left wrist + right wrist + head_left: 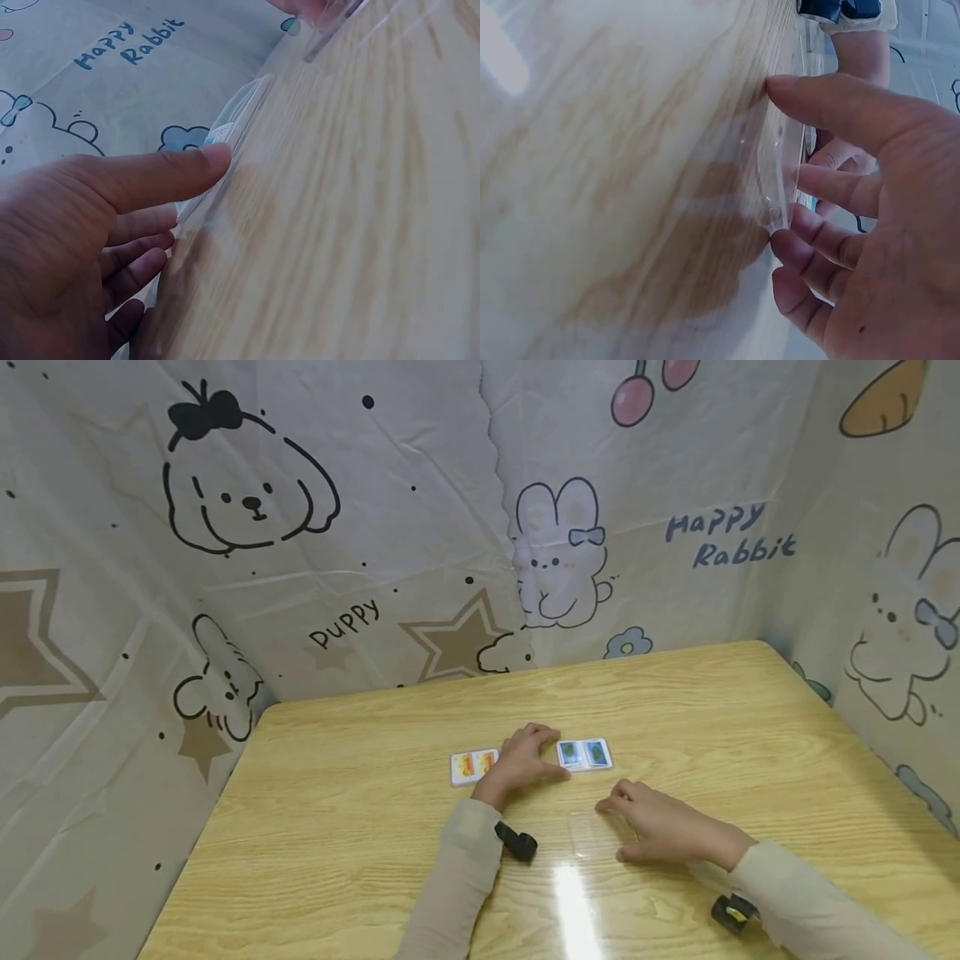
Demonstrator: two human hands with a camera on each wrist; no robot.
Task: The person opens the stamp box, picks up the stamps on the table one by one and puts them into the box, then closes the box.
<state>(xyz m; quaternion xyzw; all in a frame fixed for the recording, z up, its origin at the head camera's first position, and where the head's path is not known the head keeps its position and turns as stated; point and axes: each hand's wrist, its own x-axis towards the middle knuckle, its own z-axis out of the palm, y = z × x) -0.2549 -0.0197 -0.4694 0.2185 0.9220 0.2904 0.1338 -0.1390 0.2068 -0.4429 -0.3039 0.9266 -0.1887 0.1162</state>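
Observation:
In the head view a card stack with two blue-green pictures (585,755) lies flat on the table. My left hand (525,758) spans its left end, thumb at the near corner and forefinger at the far one. In the left wrist view the left thumb (216,156) presses the stack's edge. To the left lies another card stack with orange pictures (467,767), partly covered by that hand. My right hand (663,827) holds a clear plastic case (583,837) between thumb and fingertips, low over the table. In the right wrist view the transparent case (769,169) sits between them.
The light wood table (337,793) has its back edge against a patterned cloth (420,510), which also hangs at both sides. Black wrist cameras (517,843) sit on the sleeves. A bright light reflection (573,906) shows on the near tabletop.

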